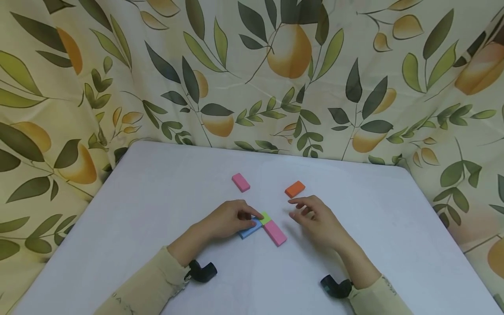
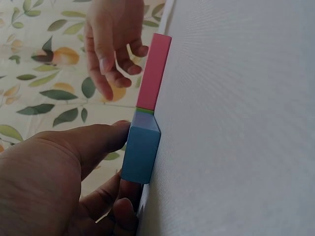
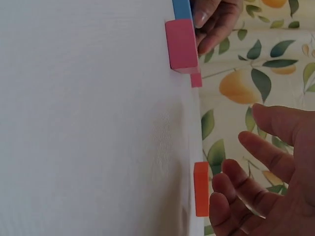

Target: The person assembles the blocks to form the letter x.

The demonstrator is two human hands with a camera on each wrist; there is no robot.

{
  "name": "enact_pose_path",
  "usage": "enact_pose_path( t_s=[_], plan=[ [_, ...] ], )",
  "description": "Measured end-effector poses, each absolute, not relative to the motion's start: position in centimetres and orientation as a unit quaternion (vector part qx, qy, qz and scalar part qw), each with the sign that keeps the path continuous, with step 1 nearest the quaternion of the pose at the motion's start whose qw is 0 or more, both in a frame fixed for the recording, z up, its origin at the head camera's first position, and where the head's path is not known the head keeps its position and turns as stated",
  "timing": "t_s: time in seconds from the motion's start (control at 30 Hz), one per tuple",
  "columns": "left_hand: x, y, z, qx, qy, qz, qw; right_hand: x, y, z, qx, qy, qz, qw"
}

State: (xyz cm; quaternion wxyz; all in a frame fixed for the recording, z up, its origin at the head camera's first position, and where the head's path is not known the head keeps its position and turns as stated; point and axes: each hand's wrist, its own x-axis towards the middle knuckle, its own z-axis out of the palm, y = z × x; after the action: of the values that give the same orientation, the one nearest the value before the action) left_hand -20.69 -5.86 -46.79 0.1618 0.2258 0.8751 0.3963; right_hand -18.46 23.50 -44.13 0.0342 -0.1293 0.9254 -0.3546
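My left hand pinches a blue block lying flat on the white table. In the left wrist view the thumb presses one side of the blue block and curled fingers hold the other. A small green block and a longer pink block lie against the blue one. My right hand hovers open just right of them, fingers spread and holding nothing. An orange block lies just beyond its fingertips, also seen as the orange block in the right wrist view.
A second pink block lies alone farther back on the table. A leaf-and-pear patterned cloth hangs behind and around the table. Black wrist cameras sit near both cuffs.
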Motion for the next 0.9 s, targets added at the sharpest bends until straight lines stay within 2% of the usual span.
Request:
enact_pose_path(
  t_s=[0.9],
  plan=[
    [-20.9, -6.1, -46.8, 0.23, 0.872, 0.4, 0.166, -21.1, 24.6, -43.8, -0.09, 0.936, -0.34, 0.031]
  ],
)
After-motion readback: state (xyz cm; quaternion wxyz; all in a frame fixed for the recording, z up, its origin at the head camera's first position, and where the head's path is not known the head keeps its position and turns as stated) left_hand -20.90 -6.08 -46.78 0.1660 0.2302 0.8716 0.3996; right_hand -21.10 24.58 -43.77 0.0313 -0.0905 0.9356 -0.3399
